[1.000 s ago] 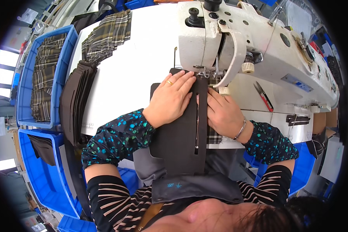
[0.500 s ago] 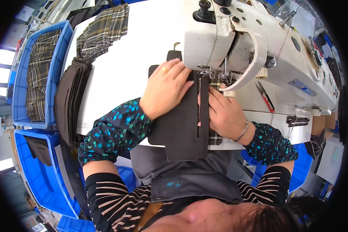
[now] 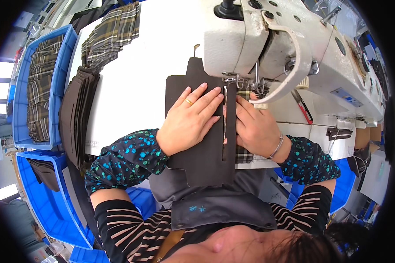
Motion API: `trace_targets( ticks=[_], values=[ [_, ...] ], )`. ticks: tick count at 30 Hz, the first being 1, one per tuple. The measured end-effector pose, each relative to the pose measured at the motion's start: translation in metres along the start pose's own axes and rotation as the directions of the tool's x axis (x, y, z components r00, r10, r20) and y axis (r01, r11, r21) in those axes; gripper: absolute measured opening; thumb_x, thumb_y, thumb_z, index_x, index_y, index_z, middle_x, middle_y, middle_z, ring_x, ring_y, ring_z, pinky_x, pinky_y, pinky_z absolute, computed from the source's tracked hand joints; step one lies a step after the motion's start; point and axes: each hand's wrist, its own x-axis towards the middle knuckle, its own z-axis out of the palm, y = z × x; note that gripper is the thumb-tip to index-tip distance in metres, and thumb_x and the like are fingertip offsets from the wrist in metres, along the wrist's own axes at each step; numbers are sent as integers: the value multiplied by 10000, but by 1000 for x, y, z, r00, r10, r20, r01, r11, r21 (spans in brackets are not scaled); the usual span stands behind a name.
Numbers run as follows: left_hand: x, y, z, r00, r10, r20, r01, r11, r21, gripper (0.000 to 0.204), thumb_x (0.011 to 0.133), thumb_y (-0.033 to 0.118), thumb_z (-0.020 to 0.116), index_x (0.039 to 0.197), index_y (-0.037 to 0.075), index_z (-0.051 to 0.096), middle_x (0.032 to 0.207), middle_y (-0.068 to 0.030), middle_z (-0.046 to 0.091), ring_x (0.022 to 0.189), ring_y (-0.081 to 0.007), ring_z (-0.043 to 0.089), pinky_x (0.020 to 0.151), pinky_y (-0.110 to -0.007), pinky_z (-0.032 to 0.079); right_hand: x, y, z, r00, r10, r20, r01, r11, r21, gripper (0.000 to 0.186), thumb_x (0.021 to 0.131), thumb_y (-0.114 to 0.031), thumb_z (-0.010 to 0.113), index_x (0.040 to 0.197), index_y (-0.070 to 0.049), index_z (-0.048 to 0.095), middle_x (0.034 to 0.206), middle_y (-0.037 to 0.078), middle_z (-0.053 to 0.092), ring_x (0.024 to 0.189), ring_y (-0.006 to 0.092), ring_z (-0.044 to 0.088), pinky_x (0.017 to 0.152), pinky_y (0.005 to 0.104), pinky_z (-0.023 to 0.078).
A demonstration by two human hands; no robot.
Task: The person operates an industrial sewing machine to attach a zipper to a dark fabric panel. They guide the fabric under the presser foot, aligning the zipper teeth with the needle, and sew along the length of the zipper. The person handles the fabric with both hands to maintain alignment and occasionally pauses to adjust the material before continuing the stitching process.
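A dark brown fabric piece (image 3: 191, 164) with a long slot, a zipper (image 3: 225, 105) showing in it, lies under the presser foot and needle area of the white sewing machine (image 3: 224, 52). My left hand (image 3: 188, 120) rests on the piece left of the slot, fingers stretched out. My right hand (image 3: 256, 127) grips the piece's right edge with bent fingers; pink fingertips show through the slot. Plaid fabric (image 3: 243, 155) lies beneath, partly hidden by that hand.
A blue bin of plaid pieces (image 3: 59, 31), plaid piles (image 3: 109, 35) and a dark fabric stack (image 3: 77, 116) stand left. Another blue bin (image 3: 35, 201) is below them. Red-handled snips (image 3: 305, 109) and small dark strips (image 3: 338, 133) lie right of the machine.
The dark piece has shifted away from my body, its tab now showing beside the machine head. My left hand moved forward, then slid back toward me. My right hand stays near the slot.
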Motion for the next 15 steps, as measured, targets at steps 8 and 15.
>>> trace_targets(
  ticks=[8, 15],
  values=[
    [4, 0, 1, 1000, -7, 6, 7, 1000, 25, 490, 1025, 259, 631, 1476, 71, 600, 1575, -71, 547, 1451, -341, 492, 1197, -539, 396, -4, 0, 0, 998, 11, 67, -14, 999, 44, 680, 777, -417, 804, 1300, 1, 681, 1409, 183, 610, 1384, 369, 563, 1177, 610, 387],
    [3, -1, 1, 1000, -15, 8, 15, 1000, 23, 474, 1018, 251, 642, 1458, 77, 619, 1572, -66, 553, 1424, -330, 519, 1189, -539, 403, -2, 0, 0, 999, 24, 26, -25, 998, 49, 591, 739, -375, 807, 1199, -13, 721, 1293, 131, 644, 1285, 313, 612, 1157, 583, 428]
  ],
)
